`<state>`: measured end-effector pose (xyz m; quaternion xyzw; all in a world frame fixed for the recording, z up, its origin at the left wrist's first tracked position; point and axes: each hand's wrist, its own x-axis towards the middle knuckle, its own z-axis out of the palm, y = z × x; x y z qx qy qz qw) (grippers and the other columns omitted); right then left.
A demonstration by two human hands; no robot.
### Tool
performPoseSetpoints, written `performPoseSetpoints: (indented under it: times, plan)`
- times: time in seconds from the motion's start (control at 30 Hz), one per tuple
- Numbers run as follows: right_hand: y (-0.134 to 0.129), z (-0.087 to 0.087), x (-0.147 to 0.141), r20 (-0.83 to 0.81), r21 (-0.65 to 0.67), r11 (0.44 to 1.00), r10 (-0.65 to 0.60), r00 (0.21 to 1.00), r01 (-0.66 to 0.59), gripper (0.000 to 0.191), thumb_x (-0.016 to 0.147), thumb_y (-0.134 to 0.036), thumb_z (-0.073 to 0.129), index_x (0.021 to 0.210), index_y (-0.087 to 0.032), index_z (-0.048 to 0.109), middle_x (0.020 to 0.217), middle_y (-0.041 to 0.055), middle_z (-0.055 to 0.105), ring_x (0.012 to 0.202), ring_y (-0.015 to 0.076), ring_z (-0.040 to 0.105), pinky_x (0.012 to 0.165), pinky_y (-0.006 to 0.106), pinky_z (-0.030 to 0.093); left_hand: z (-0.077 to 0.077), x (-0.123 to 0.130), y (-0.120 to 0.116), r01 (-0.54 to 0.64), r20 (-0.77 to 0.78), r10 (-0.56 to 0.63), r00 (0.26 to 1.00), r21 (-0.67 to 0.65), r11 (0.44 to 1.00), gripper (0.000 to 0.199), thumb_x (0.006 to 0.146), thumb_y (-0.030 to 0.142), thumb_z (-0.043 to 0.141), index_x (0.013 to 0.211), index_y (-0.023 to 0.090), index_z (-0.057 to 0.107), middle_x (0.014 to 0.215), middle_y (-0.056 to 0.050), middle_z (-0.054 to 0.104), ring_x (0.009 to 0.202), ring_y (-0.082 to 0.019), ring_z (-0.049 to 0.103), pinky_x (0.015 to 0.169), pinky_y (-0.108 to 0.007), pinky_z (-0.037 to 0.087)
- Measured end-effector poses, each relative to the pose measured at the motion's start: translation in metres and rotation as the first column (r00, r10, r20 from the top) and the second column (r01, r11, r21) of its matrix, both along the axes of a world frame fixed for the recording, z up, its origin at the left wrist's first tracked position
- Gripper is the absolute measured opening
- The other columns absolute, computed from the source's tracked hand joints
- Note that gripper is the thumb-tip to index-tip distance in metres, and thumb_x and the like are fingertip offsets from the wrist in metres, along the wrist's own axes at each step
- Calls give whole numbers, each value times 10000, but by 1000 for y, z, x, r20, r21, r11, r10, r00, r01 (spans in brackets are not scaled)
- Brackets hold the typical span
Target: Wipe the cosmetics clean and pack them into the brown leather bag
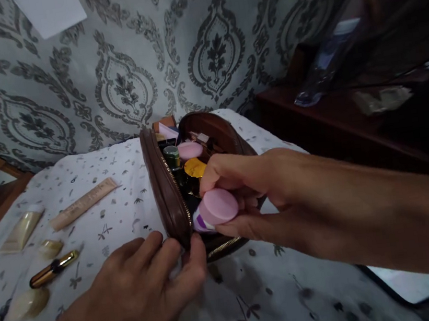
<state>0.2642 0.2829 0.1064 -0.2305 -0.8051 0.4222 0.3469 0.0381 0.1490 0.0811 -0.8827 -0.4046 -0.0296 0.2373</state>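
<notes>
A brown zippered cosmetic bag [157,184] lies unzipped on the patterned white sheet. My right hand [261,188] reaches over it, with fingers and thumb closed round a small bottle [220,206] with a pink cap and a white and purple body. The bottle is at the bag's near end, its lower part hidden. My left hand [147,280] pinches the bag's near left corner beside the zipper. Inside the bag sit a green-capped container [172,156], a pink oval item [190,150] and something with a round yellow top [195,167]; other contents are too dark to name.
To the left lie a beige tube [83,203], a pale tube [23,228], a gold and black tube [54,269] and small containers. A dark wooden surface at right holds a clear bottle [324,64]. A device with a bright screen [416,281] lies at the lower right.
</notes>
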Motion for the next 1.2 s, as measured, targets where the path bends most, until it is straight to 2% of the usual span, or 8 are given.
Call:
performPoseSetpoints:
  times: [0.1, 0.2, 0.3, 0.43, 0.57, 0.83, 1.07, 1.2]
  plan:
    - [-6, 13, -17, 193, 66, 980, 171, 966, -186, 117, 792, -241, 716, 705, -227, 639, 644, -44, 566, 597, 97, 513, 552, 214, 397, -2, 3, 1, 9, -25, -6, 1000, 87, 996, 388, 920, 101, 339, 1249, 158, 536, 787, -36, 665, 672, -181, 616, 513, -280, 496]
    - [-6, 14, -22, 283, 164, 957, 185, 941, -238, 87, 803, -198, 664, 723, -223, 639, 683, -29, 581, 653, 117, 522, 585, 228, 385, -2, 7, 1, 5, -14, -3, 1000, 110, 994, 358, 916, 81, 337, 1217, 132, 524, 753, -28, 643, 628, -181, 602, 483, -293, 480]
    - [-4, 12, -23, 368, 192, 951, 159, 916, -242, 110, 787, -167, 637, 687, -206, 613, 671, -22, 564, 652, 122, 510, 583, 237, 362, 0, 9, 2, 17, -18, -16, 1000, 89, 996, 344, 911, 68, 336, 1204, 108, 511, 737, -22, 634, 608, -177, 605, 470, -296, 480]
    - [-3, 12, -34, 414, 108, 979, 115, 903, -174, 162, 761, -161, 627, 619, -186, 553, 560, -46, 469, 519, 90, 412, 506, 236, 294, 2, 9, 2, 19, -22, -17, 1000, 98, 995, 344, 905, 55, 333, 1204, 96, 499, 732, -21, 627, 610, -182, 618, 462, -298, 476]
    - [-2, 15, -50, 470, 38, 995, 60, 880, -89, 82, 726, -146, 639, 659, -166, 596, 581, -39, 519, 525, 89, 457, 508, 230, 315, -1, 9, 2, 17, -16, -15, 1000, 102, 995, 350, 896, 43, 348, 1209, 89, 498, 726, -21, 612, 617, -188, 622, 452, -298, 464]
    - [-1, 32, -56, 635, 89, 972, 112, 764, -217, 117, 706, -83, 645, 604, -133, 619, 587, -22, 544, 582, 96, 485, 544, 227, 322, -5, 8, 1, 16, -13, -15, 1000, 100, 995, 354, 901, 38, 350, 1224, 81, 487, 718, -17, 594, 587, -185, 595, 446, -299, 468]
    - [-6, 33, -46, 602, 120, 965, 116, 790, -234, 75, 728, -121, 652, 655, -134, 642, 584, -36, 533, 586, 93, 476, 561, 233, 310, -2, 11, 2, 26, -28, -23, 999, 133, 991, 347, 895, 47, 352, 1214, 85, 484, 708, -21, 604, 580, -179, 606, 448, -279, 469]
    - [-11, 33, -35, 597, 76, 971, 139, 790, -228, 88, 746, -124, 633, 661, -143, 623, 575, -44, 525, 562, 85, 452, 551, 232, 299, -4, 11, -1, 28, -59, -24, 998, 74, 997, 398, 851, 47, 399, 1239, 98, 470, 745, -27, 618, 597, -192, 613, 447, -291, 477]
